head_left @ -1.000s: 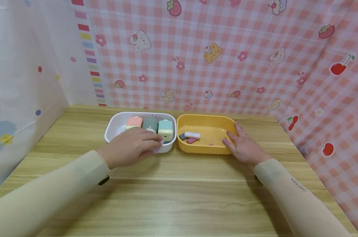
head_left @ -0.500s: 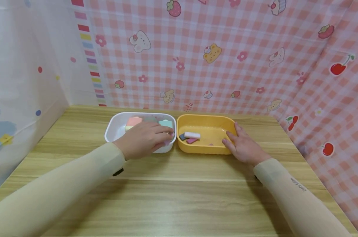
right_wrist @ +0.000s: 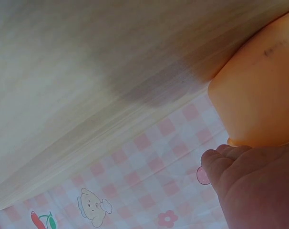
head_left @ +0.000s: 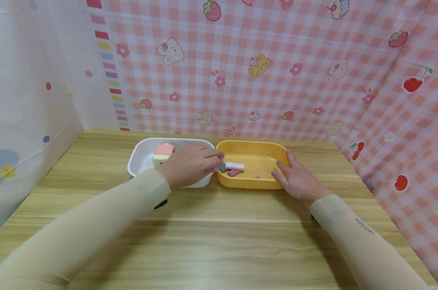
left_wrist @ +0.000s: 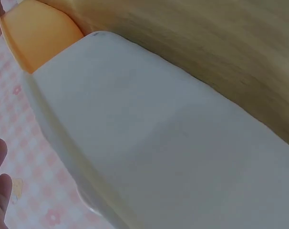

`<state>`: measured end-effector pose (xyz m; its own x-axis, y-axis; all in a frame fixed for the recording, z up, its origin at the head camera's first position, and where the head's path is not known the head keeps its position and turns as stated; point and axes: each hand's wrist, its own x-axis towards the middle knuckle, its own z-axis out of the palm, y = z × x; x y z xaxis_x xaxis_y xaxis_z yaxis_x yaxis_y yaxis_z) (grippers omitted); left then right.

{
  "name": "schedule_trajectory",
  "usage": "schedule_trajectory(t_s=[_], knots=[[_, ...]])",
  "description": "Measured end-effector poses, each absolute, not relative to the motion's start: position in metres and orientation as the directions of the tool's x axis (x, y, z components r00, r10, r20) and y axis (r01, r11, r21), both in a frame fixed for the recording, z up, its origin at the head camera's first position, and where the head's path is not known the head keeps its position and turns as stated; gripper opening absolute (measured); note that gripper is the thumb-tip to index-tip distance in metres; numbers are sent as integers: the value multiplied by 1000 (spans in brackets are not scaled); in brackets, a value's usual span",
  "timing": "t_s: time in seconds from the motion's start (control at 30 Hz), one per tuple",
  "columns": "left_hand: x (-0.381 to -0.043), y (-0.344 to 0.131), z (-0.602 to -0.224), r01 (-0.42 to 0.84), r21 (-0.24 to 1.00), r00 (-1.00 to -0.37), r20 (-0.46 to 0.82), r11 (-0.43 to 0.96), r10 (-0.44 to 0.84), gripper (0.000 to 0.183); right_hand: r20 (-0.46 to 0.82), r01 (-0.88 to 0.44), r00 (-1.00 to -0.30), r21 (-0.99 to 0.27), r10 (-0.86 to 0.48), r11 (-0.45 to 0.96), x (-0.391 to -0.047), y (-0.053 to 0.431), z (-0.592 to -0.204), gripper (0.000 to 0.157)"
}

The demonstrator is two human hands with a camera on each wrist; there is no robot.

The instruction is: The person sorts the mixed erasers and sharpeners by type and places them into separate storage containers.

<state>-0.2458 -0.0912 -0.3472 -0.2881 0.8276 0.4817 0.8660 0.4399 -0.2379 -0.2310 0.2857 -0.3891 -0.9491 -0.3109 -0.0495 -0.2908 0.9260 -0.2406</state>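
My left hand pinches a small light purple piece, mostly hidden by the fingers, at the meeting rims of the two bins. Beneath that hand is the white bin, holding a pink-and-cream square-sided item; the hand hides much of the inside. In the yellow bin lie a white stick-shaped piece, a magenta piece and a dark blue-grey piece. My right hand rests at this bin's right end with fingers extended over the rim.
The bins stand side by side near the back of the wooden table. A pink checked cloth hangs right behind them. White printed cloth closes off the left side, and more checked cloth the right.
My left hand has moved right with the purple piece, from over the white bin's front to the yellow bin's left rim. The right hand stays in place.
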Motion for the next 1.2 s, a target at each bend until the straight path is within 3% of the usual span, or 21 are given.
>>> schedule_trajectory(t_s=[0.23, 0.37, 0.6, 1.0, 1.2], knots=[[-252, -78, -347, 859, -207, -352, 424, 467, 835, 32, -50, -286, -951, -242, -306, 927, -231, 286, -390, 83], [-253, -70, -345, 855, -190, -381, 399, 482, 834, 25, -55, -280, -952, -246, -302, 928, -231, 286, -390, 82], [-259, -59, -345, 845, -198, -401, 380, 496, 834, 16, -56, -281, -951, -251, -303, 926, -230, 285, -388, 83], [-267, -39, -342, 817, -237, -444, 322, 526, 836, 33, -53, -287, -949, -252, -309, 924, -230, 286, -389, 83], [-272, -28, -343, 811, -249, -446, 321, 529, 836, 32, -48, -287, -950, -250, -308, 925, -230, 286, -391, 83]])
